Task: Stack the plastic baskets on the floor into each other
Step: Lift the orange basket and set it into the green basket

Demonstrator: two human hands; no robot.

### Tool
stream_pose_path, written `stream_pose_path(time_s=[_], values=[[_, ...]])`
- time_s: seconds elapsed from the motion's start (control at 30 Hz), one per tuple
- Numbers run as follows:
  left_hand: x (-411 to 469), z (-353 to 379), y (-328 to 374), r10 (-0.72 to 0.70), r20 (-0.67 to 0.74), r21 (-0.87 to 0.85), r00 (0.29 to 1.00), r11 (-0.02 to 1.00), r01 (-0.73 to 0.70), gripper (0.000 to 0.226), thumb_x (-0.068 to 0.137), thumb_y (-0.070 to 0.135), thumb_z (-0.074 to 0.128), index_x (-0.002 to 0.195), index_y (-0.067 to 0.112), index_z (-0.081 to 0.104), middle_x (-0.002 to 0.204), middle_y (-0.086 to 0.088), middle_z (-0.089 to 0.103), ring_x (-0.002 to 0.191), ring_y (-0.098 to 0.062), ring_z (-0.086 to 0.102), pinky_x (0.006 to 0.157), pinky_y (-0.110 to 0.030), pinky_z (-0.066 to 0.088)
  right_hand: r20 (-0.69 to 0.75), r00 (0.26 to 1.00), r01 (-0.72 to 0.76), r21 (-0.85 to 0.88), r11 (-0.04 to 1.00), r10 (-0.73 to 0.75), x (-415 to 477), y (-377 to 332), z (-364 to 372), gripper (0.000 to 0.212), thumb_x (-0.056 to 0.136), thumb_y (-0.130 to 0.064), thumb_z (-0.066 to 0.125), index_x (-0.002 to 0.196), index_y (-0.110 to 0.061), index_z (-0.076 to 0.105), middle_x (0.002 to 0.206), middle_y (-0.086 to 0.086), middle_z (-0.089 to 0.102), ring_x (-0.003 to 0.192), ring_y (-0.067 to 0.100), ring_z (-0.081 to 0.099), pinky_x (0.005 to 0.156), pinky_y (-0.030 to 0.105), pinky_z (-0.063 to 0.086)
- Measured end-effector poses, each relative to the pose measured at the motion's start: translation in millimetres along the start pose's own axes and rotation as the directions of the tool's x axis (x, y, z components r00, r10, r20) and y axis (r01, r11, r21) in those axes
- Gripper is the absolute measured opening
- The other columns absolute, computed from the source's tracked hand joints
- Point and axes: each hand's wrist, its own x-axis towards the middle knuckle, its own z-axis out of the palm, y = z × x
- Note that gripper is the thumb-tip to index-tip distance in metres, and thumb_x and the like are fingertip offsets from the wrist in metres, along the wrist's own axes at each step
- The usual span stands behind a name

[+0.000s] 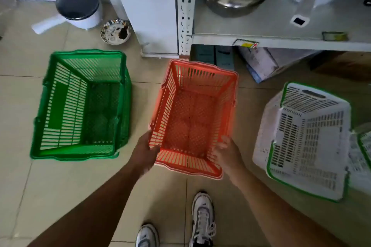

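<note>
Baskets, slatted plastic, rectangular: three whole in view. One green basket (80, 104) stood on the tiled floor (18, 176), left. One orange basket (192, 116), centre, was gripped at its near corners: left hand (143, 153) and right hand (227, 155), fingers curled over the rim. One white basket (305, 140), green-rimmed, stood right, tilted.
</note>
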Motion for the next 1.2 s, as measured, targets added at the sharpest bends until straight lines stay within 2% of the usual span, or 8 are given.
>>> stream_pose_path(time_s=[0.1, 0.23, 0.53, 0.67, 0.77, 0.97, 1.07, 1.2], values=[[41, 18, -6, -0.007, -0.101, 0.003, 0.995, 1.000, 0.007, 0.037, 0.083, 0.014, 0.058, 0.119, 0.022, 0.062, 0.101, -0.002, 0.076, 0.083, -0.020, 0.077, 0.075, -0.044, 0.063, -0.078, 0.996, 0.048, -0.070, 0.996, -0.054, 27, -8, -8, 0.045, 0.090, -0.018, 0.057, 0.132, -0.024, 0.045, 0.115, -0.005, 0.064, 0.099, 0.014, 0.066, 0.083, 0.038, 0.057], [86, 30, -27, -0.080, -0.236, 0.139, 0.969, 0.984, 0.115, 0.048, 0.083, 0.025, 0.061, 0.130, 0.016, 0.051, 0.129, -0.013, 0.059, 0.111, -0.031, 0.062, 0.089, -0.039, 0.049, -0.133, 0.980, 0.116, -0.214, 0.970, -0.147, 55, -6, -17, 0.015, 0.091, -0.019, 0.056, 0.107, -0.020, 0.057, 0.090, -0.005, 0.070, 0.076, 0.011, 0.071, 0.062, 0.028, 0.057], [131, 11, -36, -0.316, -0.127, -0.348, 0.940, 0.902, 0.257, 0.041, 0.080, 0.037, 0.064, 0.114, 0.013, 0.062, 0.098, -0.012, 0.077, 0.080, -0.034, 0.078, 0.076, -0.055, 0.062, -0.331, 0.942, -0.089, -0.091, 0.992, 0.054, 71, -4, -1, 0.042, 0.072, -0.029, 0.062, 0.112, -0.017, 0.056, 0.099, 0.005, 0.072, 0.087, 0.029, 0.072, 0.074, 0.046, 0.060], [106, -17, -25, -0.203, -0.382, -0.015, 0.902, 0.977, 0.214, 0.040, 0.095, 0.046, 0.045, 0.102, 0.014, 0.067, 0.096, -0.011, 0.073, 0.087, -0.034, 0.071, 0.077, -0.043, 0.057, -0.499, 0.864, -0.082, -0.266, 0.961, -0.064, 22, -42, 8, 0.023, 0.091, -0.017, 0.055, 0.104, 0.002, 0.058, 0.100, 0.023, 0.068, 0.089, 0.038, 0.065, 0.070, 0.038, 0.049], [69, -60, -19, -0.106, -0.441, 0.031, 0.891, 0.991, 0.134, 0.042, 0.098, 0.045, 0.042, 0.101, 0.011, 0.066, 0.097, -0.013, 0.070, 0.093, -0.036, 0.067, 0.079, -0.044, 0.053, -0.440, 0.891, -0.015, -0.284, 0.959, -0.116, -32, -79, 14, 0.022, 0.097, -0.023, 0.051, 0.104, -0.002, 0.055, 0.089, 0.012, 0.064, 0.071, 0.027, 0.061, 0.058, 0.033, 0.047], [-32, -224, 12, 0.028, -0.561, -0.016, 0.827, 0.999, -0.044, 0.024, 0.100, 0.035, 0.052, 0.096, 0.015, 0.064, 0.082, 0.000, 0.067, 0.077, -0.025, 0.063, 0.070, -0.040, 0.048, -0.403, 0.852, 0.221, -0.301, 0.928, -0.333, -138, -203, 76, 0.018, 0.091, -0.035, 0.058, 0.103, -0.022, 0.057, 0.089, -0.001, 0.067, 0.080, 0.023, 0.065, 0.077, 0.041, 0.051], [-46, -313, 2, 0.004, -0.655, -0.056, 0.756, 0.997, -0.053, 0.023, 0.100, 0.038, 0.051, 0.097, 0.020, 0.064, 0.081, 0.000, 0.069, 0.073, -0.022, 0.065, 0.067, -0.038, 0.050, -0.334, 0.837, 0.345, -0.292, 0.892, -0.433, -150, -254, 143, 0.016, 0.090, -0.029, 0.060, 0.100, -0.018, 0.056, 0.080, -0.008, 0.064, 0.073, 0.012, 0.062, 0.062, 0.031, 0.044], [-9, -386, -49, -0.020, -0.712, -0.030, 0.702, 1.000, -0.003, 0.031, 0.098, 0.041, 0.050, 0.097, 0.014, 0.066, 0.086, -0.013, 0.071, 0.079, -0.035, 0.067, 0.076, -0.052, 0.055, -0.257, 0.826, 0.411, -0.333, 0.849, -0.501, -108, -280, 246, 0.013, 0.090, -0.018, 0.060, 0.098, -0.009, 0.054, 0.076, -0.002, 0.062, 0.078, 0.031, 0.062, 0.061, 0.035, 0.031]])
